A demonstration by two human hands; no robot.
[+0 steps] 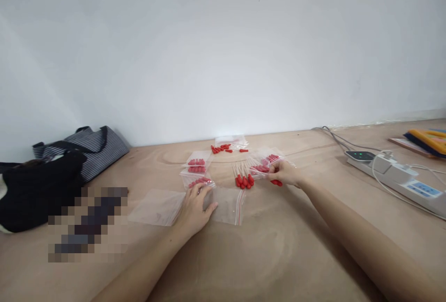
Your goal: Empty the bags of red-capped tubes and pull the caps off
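My left hand (197, 206) rests low over the table, its thumb apart from the fingers. Its fingertips are beside a filled zip bag (197, 180), and its thumb is at an empty clear zip bag (226, 204) with a red seal line. My right hand (283, 173) is closed, with red-bulbed droppers (276, 183) showing under its fingers; its exact grip is partly hidden. Left of it lies a loose bundle of red-bulbed droppers (244, 181), thin stems pointing away. Filled bags (272, 158) lie just beyond the right hand.
Another empty bag (156, 206) lies left of my left hand. Farther back are a filled bag (196, 165), scattered red bulbs (218, 148) and a clear bag (230, 141) near the wall. A power strip (411, 183) with cables stands right; a striped bag (101, 153) and black cloth (42, 190) lie left.
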